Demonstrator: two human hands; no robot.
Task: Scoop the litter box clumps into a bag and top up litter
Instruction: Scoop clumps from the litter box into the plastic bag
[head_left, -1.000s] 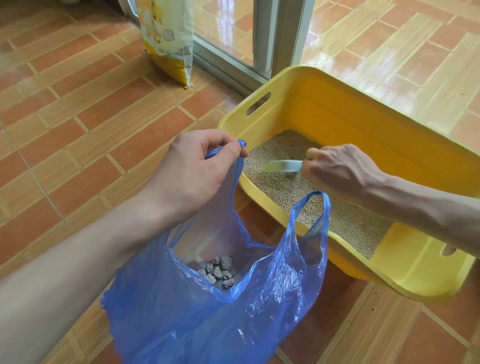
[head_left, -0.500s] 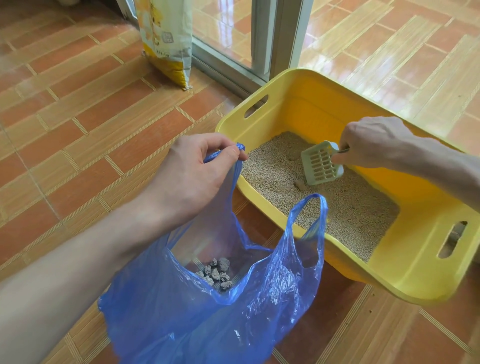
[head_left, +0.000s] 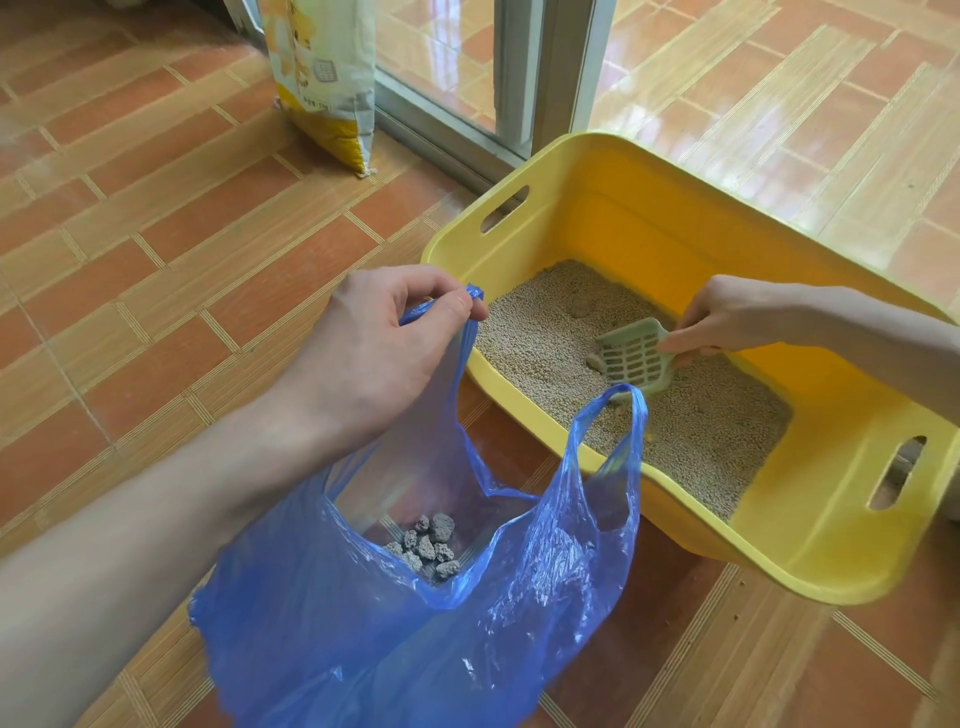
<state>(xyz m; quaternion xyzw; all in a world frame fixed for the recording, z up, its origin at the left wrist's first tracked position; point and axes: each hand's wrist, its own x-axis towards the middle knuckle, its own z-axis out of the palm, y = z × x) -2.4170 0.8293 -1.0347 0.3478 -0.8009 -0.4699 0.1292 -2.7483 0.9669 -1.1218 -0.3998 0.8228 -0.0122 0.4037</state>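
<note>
A yellow litter box (head_left: 810, 499) holding beige litter (head_left: 550, 338) sits on the tiled floor at the right. My right hand (head_left: 727, 314) grips the handle of a pale green slotted scoop (head_left: 636, 358), whose blade dips into the litter with a small clump at its left edge. My left hand (head_left: 379, 348) pinches one handle of a blue plastic bag (head_left: 467, 623), holding its mouth open beside the box's near rim. Several grey clumps (head_left: 428, 545) lie at the bottom of the bag.
A white and yellow litter sack (head_left: 327, 78) leans upright at the back near a sliding glass door frame (head_left: 545, 78). Orange-brown floor tiles (head_left: 130, 260) spread all around the box and bag.
My right hand swung the scoop from the box's near left edge to the far side, then lowered it into the middle of the litter. My left hand kept holding the bag.
</note>
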